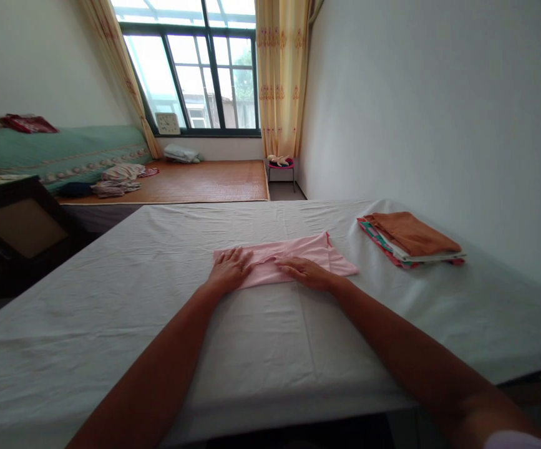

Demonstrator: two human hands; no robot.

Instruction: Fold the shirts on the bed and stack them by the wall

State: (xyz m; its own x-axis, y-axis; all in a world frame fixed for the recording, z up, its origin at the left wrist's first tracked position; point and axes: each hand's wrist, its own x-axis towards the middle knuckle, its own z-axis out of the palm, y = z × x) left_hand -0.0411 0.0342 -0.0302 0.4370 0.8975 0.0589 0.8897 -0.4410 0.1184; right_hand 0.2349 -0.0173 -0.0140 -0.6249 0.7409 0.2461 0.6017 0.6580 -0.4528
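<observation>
A pink folded garment (pixel 310 252) lies flat on the white sheet of the table (pixel 251 355), its right end fanning out to a point. My left hand (pixel 229 268) rests palm down on the garment's left end, fingers stretched out. On its middle lies my right hand (pixel 305 272), the fingers extended and pointing left over a small ridge in the cloth. Neither hand grips the fabric. To the right sits a stack of folded clothes (pixel 410 237), with a brown-orange piece on top.
A white wall (pixel 429 112) runs along the right side. Beyond the table is a bed with a brown mat (pixel 218 178), holding crumpled clothes (pixel 118 181). At the left stands a dark cabinet (pixel 22 221). A small stool (pixel 281 164) is near the curtain (pixel 282 81).
</observation>
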